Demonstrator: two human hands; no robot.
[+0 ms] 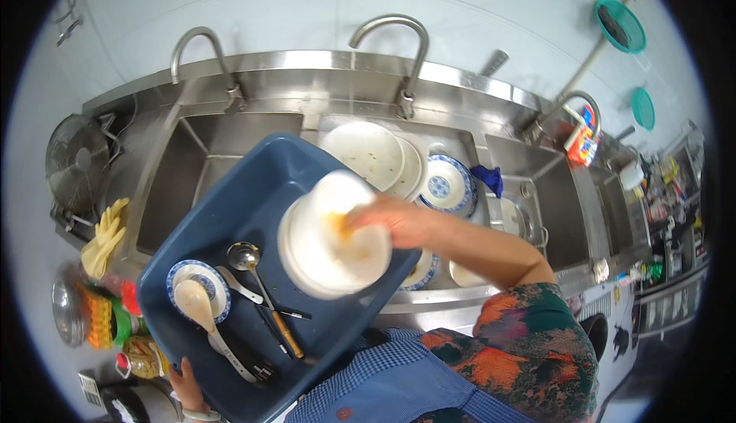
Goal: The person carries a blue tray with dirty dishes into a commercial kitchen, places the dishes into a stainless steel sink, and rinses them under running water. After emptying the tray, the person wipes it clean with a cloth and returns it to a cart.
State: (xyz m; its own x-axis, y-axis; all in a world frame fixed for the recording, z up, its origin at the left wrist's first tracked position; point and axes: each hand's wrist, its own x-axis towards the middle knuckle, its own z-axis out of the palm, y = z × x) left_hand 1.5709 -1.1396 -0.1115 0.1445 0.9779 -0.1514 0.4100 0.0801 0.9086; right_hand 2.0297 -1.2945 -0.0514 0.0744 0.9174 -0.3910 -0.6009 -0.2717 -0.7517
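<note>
My left hand (188,387) grips the near left rim of a blue plastic tub (253,190), which is tilted over the sink edge. Over the tub's right side, my right hand (382,220) holds a white bowl (339,190), blurred, above stacked white bowls (296,267). Something yellow-orange shows by my fingers; whether it is food cannot be told. Inside the tub lie a blue-patterned bowl (215,288), a large white spoon (195,302) resting across it, a smaller white spoon (241,288), a metal ladle (244,256) with a wooden handle, and dark chopsticks (273,331).
White bowls (365,152) and blue-rimmed bowls (445,187) fill the middle sink, with a blue cloth (489,179) at its right. Steel faucets (402,20) stand behind. At left are a fan (77,164), yellow rubber gloves (104,239) and an oil bottle (144,357).
</note>
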